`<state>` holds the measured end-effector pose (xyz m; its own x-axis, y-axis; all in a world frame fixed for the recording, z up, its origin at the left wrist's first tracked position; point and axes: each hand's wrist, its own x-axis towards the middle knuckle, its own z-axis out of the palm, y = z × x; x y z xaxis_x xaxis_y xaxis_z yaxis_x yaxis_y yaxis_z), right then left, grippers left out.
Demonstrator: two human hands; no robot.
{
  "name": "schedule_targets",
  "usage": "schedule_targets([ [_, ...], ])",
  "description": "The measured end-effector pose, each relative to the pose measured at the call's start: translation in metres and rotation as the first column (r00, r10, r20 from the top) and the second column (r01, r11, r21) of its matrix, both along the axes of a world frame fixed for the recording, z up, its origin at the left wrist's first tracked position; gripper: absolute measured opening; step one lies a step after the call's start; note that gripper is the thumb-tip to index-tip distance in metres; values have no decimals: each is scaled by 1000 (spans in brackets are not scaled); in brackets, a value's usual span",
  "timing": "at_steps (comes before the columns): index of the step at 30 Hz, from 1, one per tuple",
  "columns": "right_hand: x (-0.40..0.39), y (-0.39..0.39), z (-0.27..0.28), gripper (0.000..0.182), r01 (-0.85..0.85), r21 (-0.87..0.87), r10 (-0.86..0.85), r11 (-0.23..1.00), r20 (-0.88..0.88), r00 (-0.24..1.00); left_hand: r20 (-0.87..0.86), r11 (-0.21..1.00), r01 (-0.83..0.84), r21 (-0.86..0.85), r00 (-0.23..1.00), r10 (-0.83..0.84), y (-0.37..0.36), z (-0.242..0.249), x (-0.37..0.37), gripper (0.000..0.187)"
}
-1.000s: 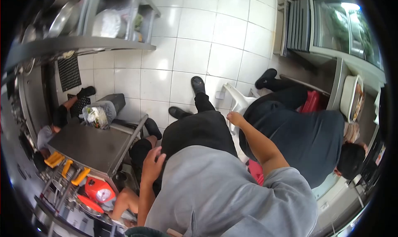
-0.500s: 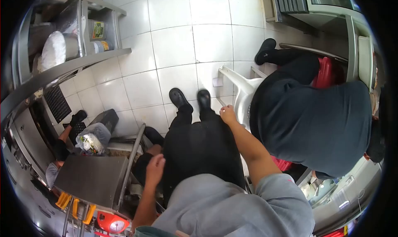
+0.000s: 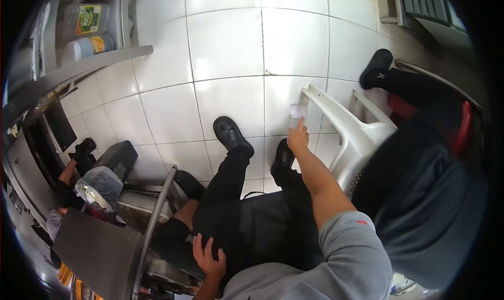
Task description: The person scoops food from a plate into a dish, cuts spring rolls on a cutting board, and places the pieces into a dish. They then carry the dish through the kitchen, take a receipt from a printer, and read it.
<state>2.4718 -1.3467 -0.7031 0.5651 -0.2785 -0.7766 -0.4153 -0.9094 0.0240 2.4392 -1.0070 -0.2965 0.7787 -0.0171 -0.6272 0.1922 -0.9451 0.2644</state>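
My right hand [image 3: 298,136] reaches forward and down, index finger stretched out, its tip right at the lower edge of a small white slip of paper [image 3: 297,111]. That slip lies on the tiled floor [image 3: 226,48] beside the leg of a white plastic chair [image 3: 336,111]. Nothing shows in the right hand. Lower left, my left hand [image 3: 211,260] rests with spread fingers against my black trousers [image 3: 268,226], holding nothing. My black shoes [image 3: 229,134] stand on the tiles below the slip.
At right, a person in dark clothes [image 3: 430,216] sits on the chair. A steel shelf [image 3: 105,59] with plastic containers [image 3: 86,19] stands upper left. Lower left are a steel table [image 3: 97,245], a grey bin [image 3: 113,168] with a plastic liner, and other people's legs [image 3: 189,184].
My body has bent forward. My right hand has moved from beside my thigh down to the paper slip, index finger extending. My left hand has come onto my trousers with fingers spread.
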Motion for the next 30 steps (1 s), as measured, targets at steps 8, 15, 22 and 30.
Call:
schedule_targets([
  [8,-3,-15,-83,34,-102,-96,100,990,-33,994,36,995,-70,77,997,68,12,-24,-6,42],
  [15,28,-33,-67,31,134,254,-227,958,385,895,15,997,-71,14,997,71,14,-15,11,42],
  [22,69,-25,74,33,203,257,-241,945,125,962,-34,994,-46,-103,999,43,11,14,41,43],
  [30,36,-23,-35,38,235,14,-235,972,-6,972,3,999,-40,7,999,40,27,-18,34,42],
])
